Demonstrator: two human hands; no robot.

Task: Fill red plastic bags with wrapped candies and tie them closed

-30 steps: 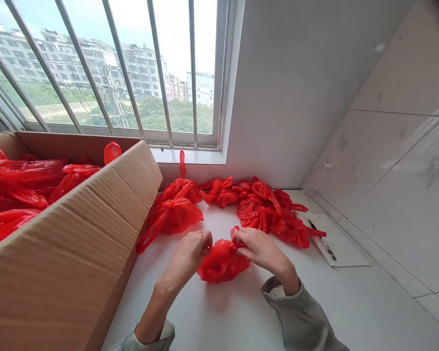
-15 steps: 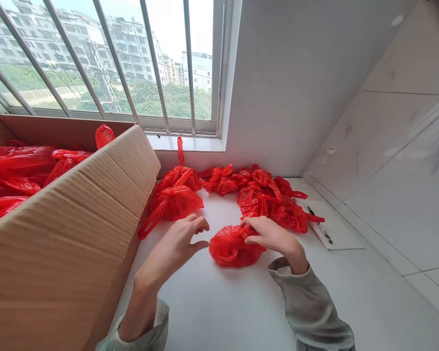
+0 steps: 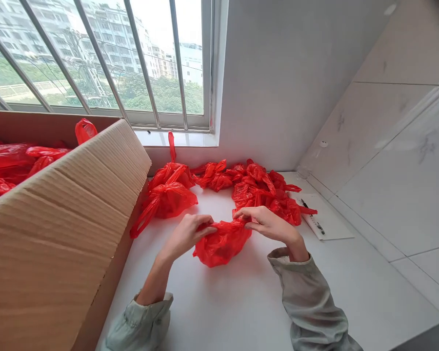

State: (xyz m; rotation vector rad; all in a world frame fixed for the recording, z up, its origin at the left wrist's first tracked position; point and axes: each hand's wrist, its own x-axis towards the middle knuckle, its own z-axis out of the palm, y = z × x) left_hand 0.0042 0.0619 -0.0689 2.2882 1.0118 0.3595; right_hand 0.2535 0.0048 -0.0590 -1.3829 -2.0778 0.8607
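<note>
I am looking down on both hands, which are meeting over a small red plastic bag (image 3: 221, 243) on the white countertop (image 3: 223, 302). The left hand (image 3: 188, 234) is pinching the bag's upper left edge, with thumb and fingers closed together on the thin plastic. The right hand (image 3: 269, 225) is pinching the upper right edge in the same way, its fingertips pressed tight on the film. The top of the bag is stretching between the two grips, and the full, rounded part is hanging below them and is resting on the countertop, a little nearer to the left hand.

Just behind the right hand, a heap of knotted red bags (image 3: 263, 192) is lying against the wall. A bigger red bag (image 3: 168, 197) is sitting behind the left hand, close beside the cardboard box (image 3: 58, 219). The box is standing on the left and is holding more red bags (image 3: 14, 163). To the right of the heap, a sheet of paper (image 3: 332, 224) is lying flat with a pen (image 3: 312, 219) on it. The barred window (image 3: 131, 63) is showing buildings and trees outside.
</note>
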